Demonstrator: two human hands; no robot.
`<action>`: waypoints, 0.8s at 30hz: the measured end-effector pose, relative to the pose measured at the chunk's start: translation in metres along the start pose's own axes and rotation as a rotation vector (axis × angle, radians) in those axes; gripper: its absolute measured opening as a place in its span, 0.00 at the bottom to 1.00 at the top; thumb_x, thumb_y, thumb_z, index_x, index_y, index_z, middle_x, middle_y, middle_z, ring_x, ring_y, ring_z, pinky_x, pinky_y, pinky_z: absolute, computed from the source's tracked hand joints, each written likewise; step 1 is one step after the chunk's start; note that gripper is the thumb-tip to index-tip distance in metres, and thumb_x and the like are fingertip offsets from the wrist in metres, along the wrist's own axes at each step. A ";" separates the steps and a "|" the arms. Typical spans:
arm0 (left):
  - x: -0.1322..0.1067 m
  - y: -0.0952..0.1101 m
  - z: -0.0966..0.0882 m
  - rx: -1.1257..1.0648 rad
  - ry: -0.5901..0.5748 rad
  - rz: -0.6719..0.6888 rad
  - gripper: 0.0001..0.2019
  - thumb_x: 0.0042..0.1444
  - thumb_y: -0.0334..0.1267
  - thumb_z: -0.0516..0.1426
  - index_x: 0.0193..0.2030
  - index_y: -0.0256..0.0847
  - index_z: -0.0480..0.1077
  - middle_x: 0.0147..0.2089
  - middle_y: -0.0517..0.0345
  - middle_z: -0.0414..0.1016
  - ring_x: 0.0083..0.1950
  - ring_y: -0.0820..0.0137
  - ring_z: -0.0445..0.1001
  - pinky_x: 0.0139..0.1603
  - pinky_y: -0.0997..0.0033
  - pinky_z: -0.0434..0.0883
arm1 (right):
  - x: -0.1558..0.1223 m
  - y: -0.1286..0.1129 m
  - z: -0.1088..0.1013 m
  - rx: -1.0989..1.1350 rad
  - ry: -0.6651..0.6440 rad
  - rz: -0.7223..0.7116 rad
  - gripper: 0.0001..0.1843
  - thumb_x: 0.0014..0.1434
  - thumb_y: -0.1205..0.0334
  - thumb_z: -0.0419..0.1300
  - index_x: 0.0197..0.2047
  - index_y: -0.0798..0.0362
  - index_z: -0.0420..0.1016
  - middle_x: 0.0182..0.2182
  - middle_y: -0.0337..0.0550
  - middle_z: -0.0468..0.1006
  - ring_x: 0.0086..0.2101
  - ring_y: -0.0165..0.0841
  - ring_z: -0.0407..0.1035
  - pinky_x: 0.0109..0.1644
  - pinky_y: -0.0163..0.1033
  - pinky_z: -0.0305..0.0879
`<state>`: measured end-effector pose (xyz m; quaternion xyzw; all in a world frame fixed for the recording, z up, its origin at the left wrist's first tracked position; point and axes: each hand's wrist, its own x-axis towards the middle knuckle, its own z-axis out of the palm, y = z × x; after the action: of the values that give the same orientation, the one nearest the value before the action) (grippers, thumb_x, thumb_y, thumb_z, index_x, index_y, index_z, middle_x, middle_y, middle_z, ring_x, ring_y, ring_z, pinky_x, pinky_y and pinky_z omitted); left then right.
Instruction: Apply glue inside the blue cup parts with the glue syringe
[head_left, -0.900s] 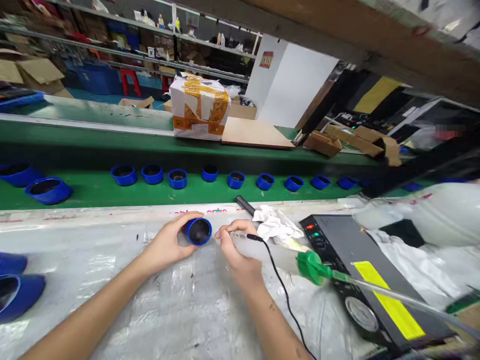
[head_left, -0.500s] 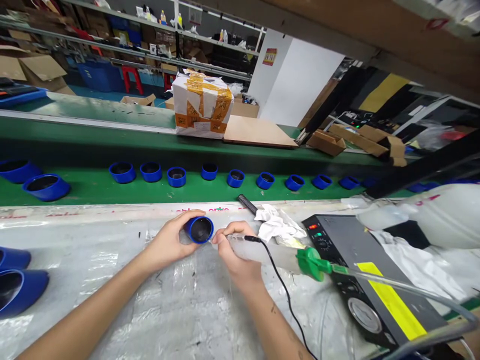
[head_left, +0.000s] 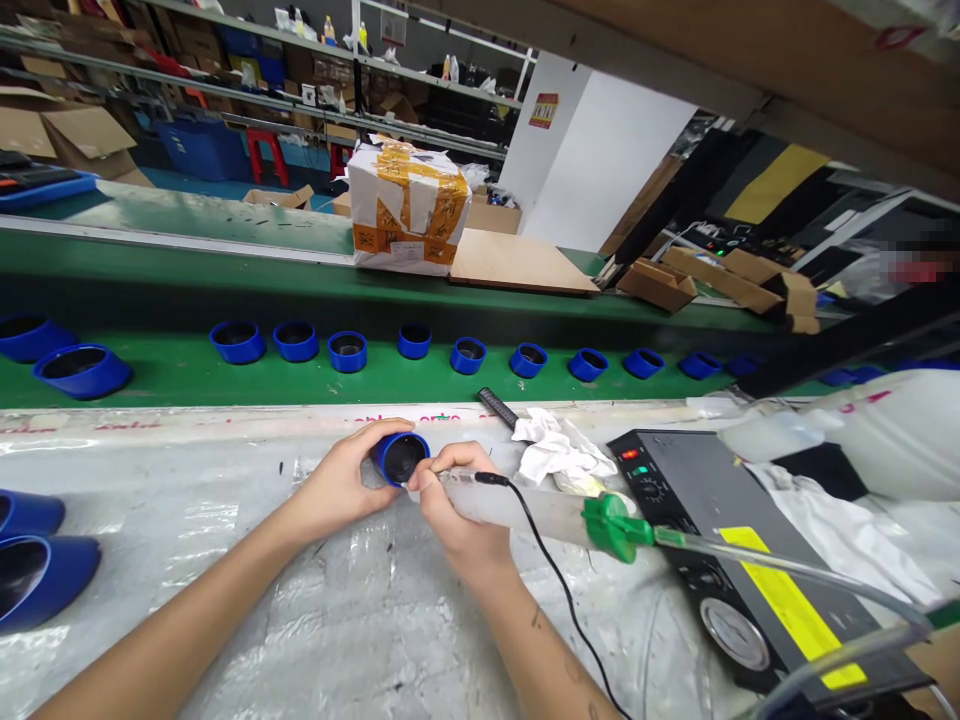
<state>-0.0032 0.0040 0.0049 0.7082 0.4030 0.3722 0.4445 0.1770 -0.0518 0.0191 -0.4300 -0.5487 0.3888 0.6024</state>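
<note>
**Desk:** What has moved in the last second?

**Photographer:** The right hand (head_left: 450,510) has slid in toward the blue cup (head_left: 400,457). Its thumb is now at the cup's rim, where a gap showed before. The left hand (head_left: 341,485) has hardly shifted.

**Desk:** Where is the cup, taking the black control box (head_left: 720,510) as the marker?

**Photographer:** Well to the left of the box as the camera sees it, low over the plastic-covered worktop (head_left: 225,470). It lies tipped on its side, its dark mouth turned toward the right hand.

**Desk:** And the fingers?

**Photographer:** The left fingers wrap around the cup's wall and hold it. The right fingers pinch the front end of a translucent barrel (head_left: 525,505), its tip at the cup's mouth. Whether the tip touches the cup I cannot tell.

**Desk:** What does the barrel lead to?

**Photographer:** It runs back toward the box and ends in a green fitting (head_left: 607,522) at the box's near left corner. A clear hose (head_left: 787,572) goes on from there across the front of the box. A black cable (head_left: 559,590) drops from the barrel toward the near edge.

**Desk:** What else is around the box?

**Photographer:** A crumpled white rag (head_left: 559,450) lies just to its left, with a black stick-shaped tool (head_left: 497,407) a little beyond the rag. Behind the box runs a green conveyor belt (head_left: 180,375) carrying a row of blue cups (head_left: 349,352). Farther back and to the left stands a taped parcel (head_left: 409,205).
</note>
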 end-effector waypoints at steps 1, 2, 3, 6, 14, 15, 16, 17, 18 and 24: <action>0.000 0.000 0.000 -0.003 0.001 -0.001 0.27 0.52 0.36 0.65 0.62 0.44 0.75 0.67 0.44 0.80 0.70 0.45 0.78 0.71 0.44 0.73 | 0.000 0.001 0.001 0.002 0.000 0.002 0.06 0.64 0.66 0.68 0.38 0.45 0.77 0.32 0.37 0.89 0.33 0.37 0.85 0.42 0.40 0.80; 0.000 0.001 0.000 -0.006 0.003 -0.002 0.27 0.52 0.37 0.65 0.61 0.44 0.75 0.66 0.45 0.80 0.70 0.45 0.78 0.71 0.44 0.74 | 0.001 0.001 0.002 0.004 0.000 0.003 0.05 0.64 0.66 0.68 0.39 0.45 0.77 0.32 0.37 0.89 0.33 0.37 0.85 0.43 0.41 0.79; 0.000 0.001 0.000 -0.009 0.005 -0.002 0.27 0.53 0.37 0.66 0.61 0.45 0.75 0.66 0.45 0.80 0.69 0.46 0.78 0.71 0.45 0.74 | 0.002 0.002 0.004 0.006 0.000 0.003 0.05 0.63 0.65 0.68 0.39 0.45 0.77 0.32 0.37 0.89 0.34 0.37 0.85 0.43 0.41 0.80; -0.001 0.002 0.000 -0.016 0.007 -0.001 0.26 0.53 0.38 0.66 0.61 0.46 0.75 0.66 0.46 0.80 0.69 0.47 0.78 0.71 0.46 0.74 | 0.004 0.006 0.006 0.012 0.005 0.001 0.05 0.63 0.65 0.68 0.38 0.45 0.78 0.33 0.38 0.89 0.35 0.38 0.85 0.45 0.43 0.79; 0.000 0.001 0.000 -0.015 -0.003 -0.008 0.28 0.52 0.35 0.67 0.62 0.46 0.74 0.65 0.46 0.80 0.68 0.48 0.78 0.70 0.46 0.74 | 0.008 0.003 0.015 0.040 0.063 -0.002 0.05 0.59 0.66 0.68 0.37 0.45 0.78 0.31 0.37 0.89 0.34 0.38 0.85 0.46 0.43 0.79; 0.000 0.000 0.000 -0.014 -0.004 -0.010 0.28 0.52 0.36 0.68 0.62 0.46 0.74 0.65 0.46 0.80 0.68 0.48 0.78 0.70 0.47 0.74 | 0.008 0.001 0.017 0.043 0.072 -0.002 0.06 0.59 0.66 0.68 0.37 0.45 0.77 0.31 0.37 0.88 0.33 0.38 0.84 0.46 0.43 0.79; 0.000 0.000 0.000 -0.013 -0.005 -0.013 0.28 0.53 0.36 0.68 0.62 0.46 0.74 0.65 0.46 0.81 0.68 0.48 0.78 0.70 0.47 0.74 | 0.008 0.000 0.018 0.046 0.080 -0.003 0.06 0.59 0.66 0.67 0.37 0.45 0.77 0.31 0.36 0.88 0.33 0.38 0.84 0.45 0.43 0.79; 0.000 0.001 0.000 -0.012 -0.005 -0.015 0.28 0.53 0.36 0.68 0.62 0.46 0.74 0.65 0.46 0.81 0.68 0.48 0.79 0.69 0.47 0.74 | 0.009 0.000 0.019 0.048 0.086 -0.005 0.06 0.59 0.66 0.67 0.37 0.45 0.77 0.31 0.37 0.88 0.33 0.37 0.84 0.45 0.43 0.79; 0.000 0.001 0.000 -0.011 -0.005 -0.016 0.28 0.53 0.36 0.68 0.62 0.46 0.74 0.65 0.46 0.81 0.68 0.48 0.79 0.69 0.47 0.74 | 0.009 -0.001 0.019 0.050 0.092 -0.007 0.05 0.59 0.66 0.67 0.37 0.46 0.77 0.31 0.37 0.88 0.33 0.38 0.84 0.45 0.43 0.79; 0.001 0.002 0.000 -0.010 0.000 -0.011 0.27 0.52 0.37 0.68 0.61 0.46 0.74 0.64 0.47 0.82 0.67 0.48 0.80 0.68 0.48 0.76 | 0.010 0.001 0.022 0.060 0.107 -0.042 0.05 0.61 0.65 0.68 0.37 0.46 0.77 0.32 0.38 0.88 0.35 0.38 0.84 0.48 0.45 0.79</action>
<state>-0.0026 0.0041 0.0066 0.7035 0.4051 0.3716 0.4504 0.1558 -0.0406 0.0223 -0.4203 -0.5127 0.3689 0.6515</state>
